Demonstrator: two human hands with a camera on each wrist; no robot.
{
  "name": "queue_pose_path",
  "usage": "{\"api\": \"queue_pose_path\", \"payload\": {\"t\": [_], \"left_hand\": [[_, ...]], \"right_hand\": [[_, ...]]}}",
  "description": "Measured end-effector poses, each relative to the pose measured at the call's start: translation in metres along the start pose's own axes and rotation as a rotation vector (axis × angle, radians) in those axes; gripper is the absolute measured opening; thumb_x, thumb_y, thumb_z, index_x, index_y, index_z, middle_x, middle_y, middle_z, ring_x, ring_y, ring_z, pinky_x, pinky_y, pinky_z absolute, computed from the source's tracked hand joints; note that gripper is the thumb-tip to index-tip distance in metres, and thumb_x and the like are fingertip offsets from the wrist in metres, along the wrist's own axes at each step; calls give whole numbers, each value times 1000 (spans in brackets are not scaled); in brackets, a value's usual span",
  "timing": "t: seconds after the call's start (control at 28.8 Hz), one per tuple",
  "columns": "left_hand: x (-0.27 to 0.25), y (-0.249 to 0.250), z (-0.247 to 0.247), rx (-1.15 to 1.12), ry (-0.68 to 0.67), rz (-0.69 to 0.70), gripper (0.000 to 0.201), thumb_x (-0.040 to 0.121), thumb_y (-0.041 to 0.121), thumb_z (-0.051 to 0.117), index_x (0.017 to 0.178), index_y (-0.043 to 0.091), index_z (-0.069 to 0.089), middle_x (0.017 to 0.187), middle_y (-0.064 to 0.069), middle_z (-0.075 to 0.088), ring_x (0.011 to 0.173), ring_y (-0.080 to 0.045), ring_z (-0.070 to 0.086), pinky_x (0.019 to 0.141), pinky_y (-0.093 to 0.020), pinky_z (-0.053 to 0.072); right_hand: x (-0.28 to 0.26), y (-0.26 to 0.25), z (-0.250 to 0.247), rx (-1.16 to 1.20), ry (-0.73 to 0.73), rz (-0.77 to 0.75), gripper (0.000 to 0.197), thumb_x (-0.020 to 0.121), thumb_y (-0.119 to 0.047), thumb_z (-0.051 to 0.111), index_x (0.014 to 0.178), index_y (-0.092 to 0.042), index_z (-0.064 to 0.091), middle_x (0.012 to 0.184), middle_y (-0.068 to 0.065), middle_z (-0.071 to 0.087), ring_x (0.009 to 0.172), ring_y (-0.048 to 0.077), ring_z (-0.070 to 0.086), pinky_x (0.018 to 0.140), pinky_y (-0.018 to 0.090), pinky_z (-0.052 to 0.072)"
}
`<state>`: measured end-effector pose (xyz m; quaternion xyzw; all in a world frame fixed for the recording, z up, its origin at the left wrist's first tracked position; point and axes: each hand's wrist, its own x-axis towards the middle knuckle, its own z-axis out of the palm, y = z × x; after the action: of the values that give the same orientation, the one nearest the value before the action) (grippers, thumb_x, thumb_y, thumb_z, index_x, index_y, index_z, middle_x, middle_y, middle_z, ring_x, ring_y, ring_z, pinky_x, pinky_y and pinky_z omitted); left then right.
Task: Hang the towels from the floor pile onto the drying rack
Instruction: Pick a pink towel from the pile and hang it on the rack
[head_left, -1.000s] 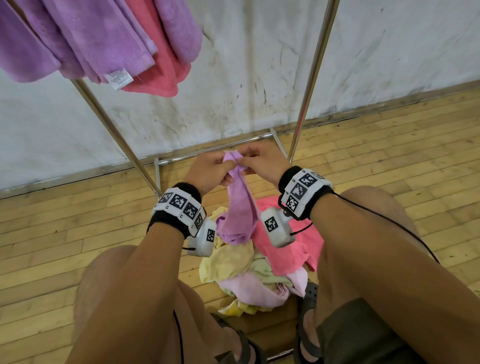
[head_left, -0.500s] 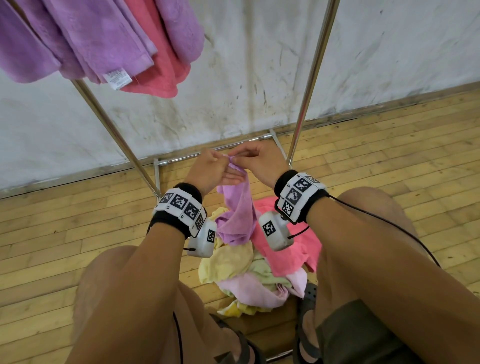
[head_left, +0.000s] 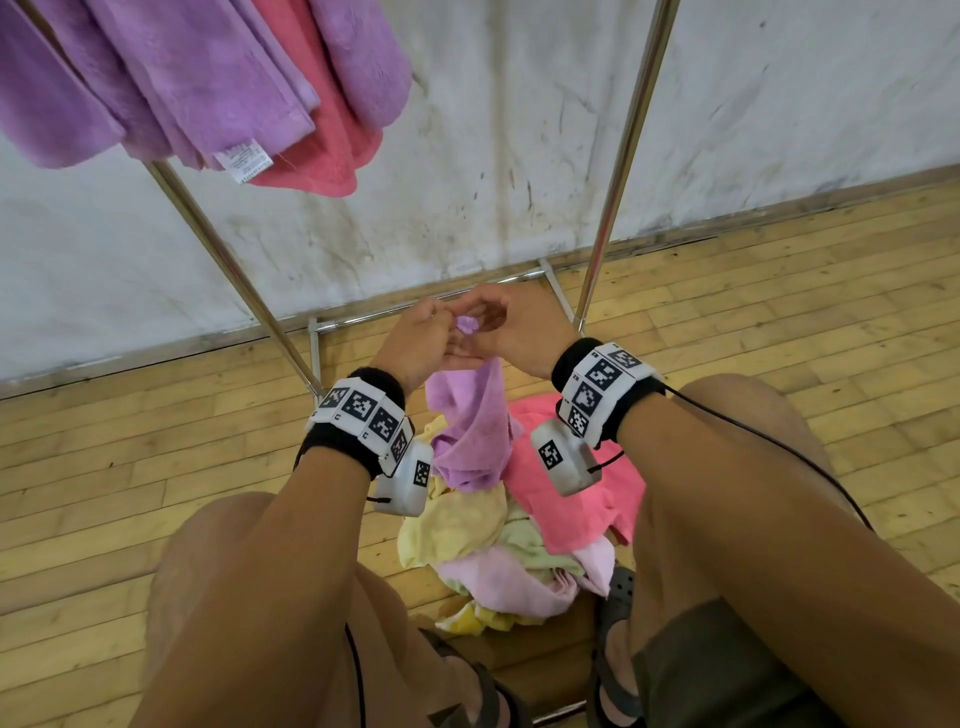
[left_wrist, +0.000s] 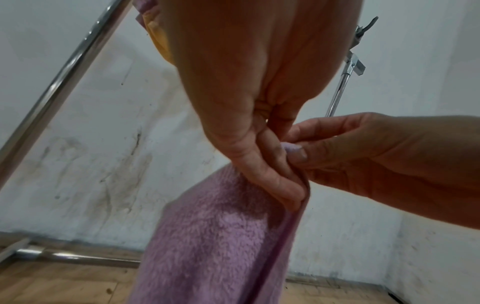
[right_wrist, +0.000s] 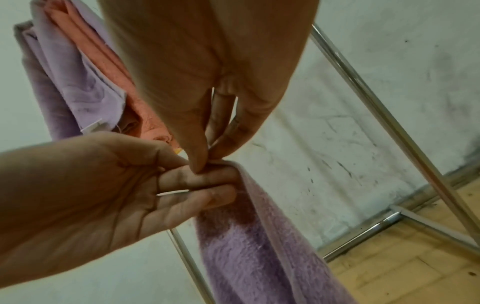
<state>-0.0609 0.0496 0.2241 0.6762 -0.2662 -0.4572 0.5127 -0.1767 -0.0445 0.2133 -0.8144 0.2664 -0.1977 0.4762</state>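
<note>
- Now both hands have risen against the drying rack (head_left: 613, 171): a second ago they sat below its rear base bar, and in the head view they now overlap that bar.
- Left hand (head_left: 415, 338): fingers curled, pinching the top corner of the lilac towel (head_left: 472, 431). Left wrist view shows its fingers (left_wrist: 267, 174) folded over the towel's hemmed edge.
- Right hand (head_left: 514, 327): thumb and forefinger closed narrow on the same corner, touching the left hand's fingers. Right wrist view confirms the pinch at the towel's tip (right_wrist: 207, 162).
- Compared with the earlier frames, less of the corner shows between the hands; only a small lilac tuft is visible.
- The lilac towel hangs straight down from the two hands, in front of the rack; its lower end rests on the floor pile (head_left: 519, 545).
- Floor pile: pink, yellow, pale green and pale pink towels, on the wooden floor (head_left: 130, 467) in front of the rack's base, between the person's knees. Unchanged.
- Hung towels (head_left: 208, 78), lilac and coral, drape at the rack's upper left. Unchanged.
</note>
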Motion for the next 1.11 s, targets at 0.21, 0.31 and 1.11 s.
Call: {"api": "queue_pose_path", "payload": {"t": [0.21,0.31,1.11], "left_hand": [[4,7,-8,165,75,143,14,95,13,58,107,7,62,80,-9,74,71,-17,70,67,-27,56],[8,6,-16,306,148,265,8,83,22,76,86,21,68,68,4,62,66,-11,56,63,-27,45],[-47,189,-29,600,154,594,36,85,22,75,57,25,53,53,10,39,47,-4,32,47,-19,25]], "right_hand": [[8,-5,-17,80,163,-42,16,78,-7,77,88,-19,75,80,-8,72,74,2,63,74,15,52],[8,-11,-19,62,146,-71,16,79,-8,76,88,-21,75,84,-7,74,79,4,65,76,17,54],[29,-184,-111,-80,432,-222,19,76,-3,70,87,-17,77,79,-9,69,70,-3,59,63,1,41]]}}
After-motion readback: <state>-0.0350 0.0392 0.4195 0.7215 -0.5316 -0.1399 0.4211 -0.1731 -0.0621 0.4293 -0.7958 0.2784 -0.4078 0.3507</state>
